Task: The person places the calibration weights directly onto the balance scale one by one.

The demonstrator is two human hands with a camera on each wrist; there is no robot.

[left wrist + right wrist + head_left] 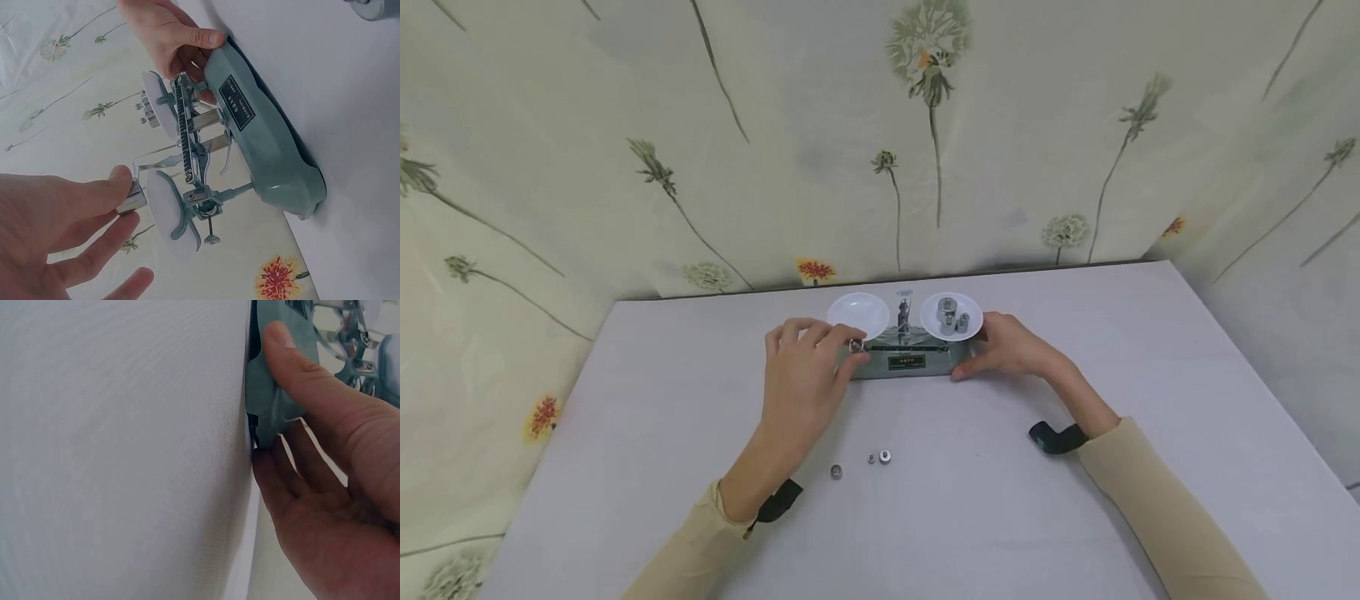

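A green balance scale stands on the white table with two white pans. My left hand pinches a shiny metal weight between thumb and fingertips, close beside the left pan, which holds nothing. Several metal weights stand on the right pan. At the right end of the scale, my right hand grips the base, its thumb on the front and its other fingers round the end and back, as the right wrist view shows.
Loose weights lie on the table in front of the scale: one at the left, and a small one beside a larger one. Behind the table's back edge hangs a flower-patterned cloth. Black straps show at both wrists.
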